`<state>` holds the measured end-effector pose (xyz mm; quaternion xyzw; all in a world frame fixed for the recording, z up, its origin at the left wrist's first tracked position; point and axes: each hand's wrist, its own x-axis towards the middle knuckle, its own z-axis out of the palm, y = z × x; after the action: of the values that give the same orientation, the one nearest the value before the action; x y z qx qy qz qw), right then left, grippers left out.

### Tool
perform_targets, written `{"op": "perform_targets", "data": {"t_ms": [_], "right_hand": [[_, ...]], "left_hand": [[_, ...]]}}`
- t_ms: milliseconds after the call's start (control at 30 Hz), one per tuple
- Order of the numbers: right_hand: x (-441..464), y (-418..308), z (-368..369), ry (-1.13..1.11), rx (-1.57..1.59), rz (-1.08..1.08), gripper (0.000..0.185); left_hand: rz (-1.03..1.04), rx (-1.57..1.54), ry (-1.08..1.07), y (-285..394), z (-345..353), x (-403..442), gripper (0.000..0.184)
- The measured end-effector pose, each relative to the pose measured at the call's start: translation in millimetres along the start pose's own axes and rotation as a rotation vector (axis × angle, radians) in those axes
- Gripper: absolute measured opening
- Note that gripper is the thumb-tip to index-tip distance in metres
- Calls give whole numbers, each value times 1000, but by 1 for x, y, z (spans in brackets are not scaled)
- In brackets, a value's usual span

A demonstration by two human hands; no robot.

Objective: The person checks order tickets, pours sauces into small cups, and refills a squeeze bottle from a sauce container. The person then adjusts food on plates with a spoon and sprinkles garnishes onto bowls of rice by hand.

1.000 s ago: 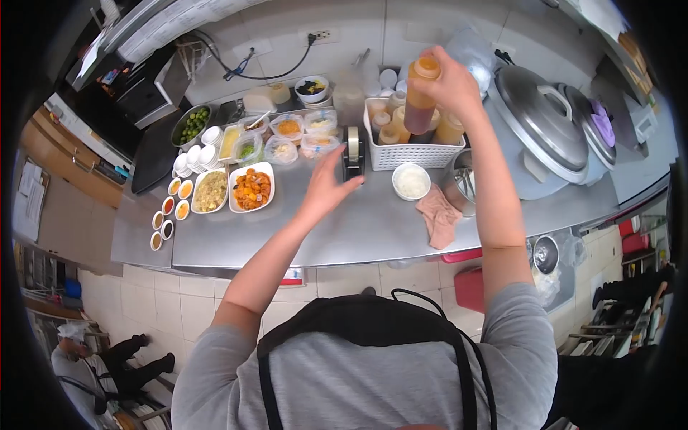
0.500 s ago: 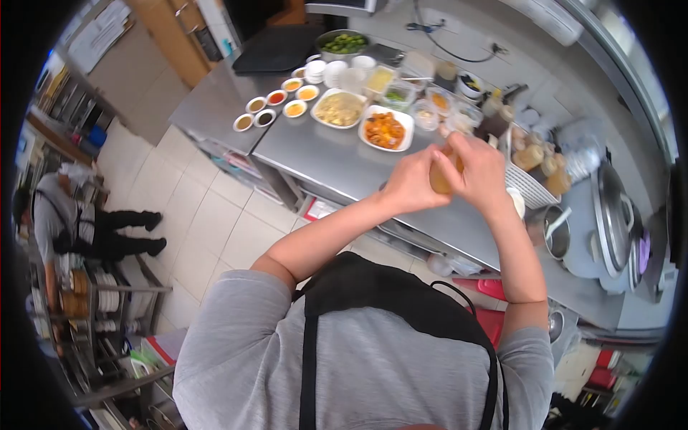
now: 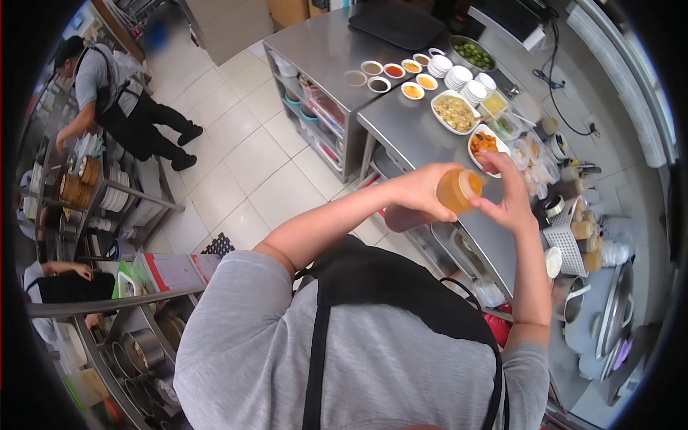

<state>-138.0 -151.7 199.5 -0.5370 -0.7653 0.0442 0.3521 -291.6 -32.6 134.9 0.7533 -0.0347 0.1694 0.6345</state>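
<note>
My left hand (image 3: 424, 192) is wrapped around a squeeze bottle (image 3: 453, 193) with amber contents. The bottle is tilted, its pale top facing right. A darker brownish part (image 3: 405, 219) shows below the hand; whether it belongs to the same bottle I cannot tell. Beside the bottle's top is my right hand (image 3: 514, 197), thumb and fingers spread apart with nothing visible between them. Just beyond the hands, a white dish of orange food (image 3: 484, 143) and a white dish of pale chopped food (image 3: 454, 113) stand on the steel counter (image 3: 412, 136).
Small sauce cups (image 3: 393, 71), stacked white cups (image 3: 459, 77) and a bowl of green produce (image 3: 473, 55) stand farther back. At right are a white basket of bottles (image 3: 568, 240) and a steel pot (image 3: 570, 297). A co-worker (image 3: 115, 93) stands at left; another person (image 3: 72, 287) is below.
My view has turned, so the counter sits farther right. The bottle, previously mostly covered by both hands, now shows in my left hand, and my right hand's fingers have spread away from it.
</note>
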Motion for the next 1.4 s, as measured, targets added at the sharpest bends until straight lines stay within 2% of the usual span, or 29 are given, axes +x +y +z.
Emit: {"op": "perform_targets", "data": {"t_ms": [100, 167, 233, 300, 367, 400, 433, 467, 500, 533, 600, 667, 700, 800, 867, 933, 1067, 1133, 1233, 1267, 1333, 1400], "right_hand": [[6, -3, 7, 30, -8, 46, 50], [10, -5, 8, -196, -49, -43, 51], [12, 2, 9, -243, -72, -73, 48], [11, 3, 5, -284, -106, -89, 46], [13, -11, 3, -125, -22, 139, 42], [12, -11, 1, -104, -40, 164, 42], [10, -6, 0, -277, -59, 312, 41], [6, -1, -3, -439, -72, 475, 40], [0, 8, -3, -439, -130, 436, 39], [-8, 18, -1, -442, -190, 408, 38], [-24, 37, -4, -273, -151, 190, 34], [-35, 46, -19, -171, -138, 100, 35], [-43, 51, -25, -143, -165, 147, 35], [-72, 76, -31, -4, -86, 311, 37], [-102, 110, -11, 6, -84, 643, 39], [-122, 145, 18, -121, -167, 763, 43], [-140, 193, 63, -160, -176, 794, 45], [-140, 204, 74, -1, -216, 708, 41], [-140, 210, 66, 91, -195, 736, 42], [-140, 210, 58, 91, -195, 740, 42], [-147, 210, 34, 217, -89, 796, 42], [-160, 215, 10, 292, -138, 830, 39]], "left_hand": [[-17, 86, 33, -8, -15, -9, 52], [-31, 131, 35, -11, -19, -11, 52], [-139, 135, -9, -10, -21, -10, 53], [-133, 168, 8, -19, -19, -5, 53], [-119, 199, 2, -29, -14, 2, 54], [-85, 272, 60, -33, -11, 7, 54], [-42, 343, 108, -37, -7, 13, 55], [-121, 400, 74, -41, -4, 21, 58], [-190, 460, 30, -46, -1, 28, 62], [-210, 386, -13, -51, -2, 34, 63], [-182, 363, -11, -49, 4, 49, 58], [-222, 329, -8, -56, 10, 62, 60], [-155, 386, -9, -55, 13, 70, 61], [-128, 360, 43, -74, 12, 91, 60], [-156, 323, 67, -93, 11, 104, 60], [-193, 288, 105, -106, 15, 120, 60], [-213, 293, 159, -130, 21, 147, 60], [-204, 293, 165, -138, 22, 155, 60], [-194, 202, 132, -136, 21, 161, 71], [-195, 201, 129, -130, 19, 160, 71], [-118, 489, 214, -99, 14, 162, 75], [-33, 405, 280, -58, 9, 165, 64]]}}
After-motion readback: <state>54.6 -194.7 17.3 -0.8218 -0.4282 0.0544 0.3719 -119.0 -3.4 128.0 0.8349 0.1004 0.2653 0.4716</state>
